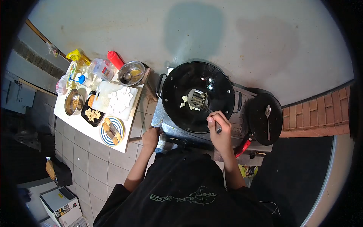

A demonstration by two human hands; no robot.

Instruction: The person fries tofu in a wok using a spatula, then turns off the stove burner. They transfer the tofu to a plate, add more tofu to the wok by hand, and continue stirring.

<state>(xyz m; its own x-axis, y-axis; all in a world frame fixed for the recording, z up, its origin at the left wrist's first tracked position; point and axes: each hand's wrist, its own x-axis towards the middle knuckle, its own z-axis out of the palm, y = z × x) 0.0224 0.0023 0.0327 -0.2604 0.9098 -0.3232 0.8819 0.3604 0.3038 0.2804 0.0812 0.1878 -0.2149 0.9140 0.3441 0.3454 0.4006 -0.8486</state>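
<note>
My right hand (220,130) is closed round the handle of a slotted spatula (197,99). The spatula's metal head lies inside a large black wok (181,117), among several small pale pieces (184,99) that look like cut tofu. Left of the wok, my left hand (151,138) is closed at the front left corner of the stove (170,130); what its fingers grip, if anything, is hidden. The wok stands on this stove, with a loop handle at each side.
Right of the wok sits a black frying pan (258,117) with a red handle, a spoon (268,121) in it. A white table (81,123) at left bears a cutting board (130,108) with white pieces, a striped plate (102,133), metal bowls and a red squeeze bottle (115,59).
</note>
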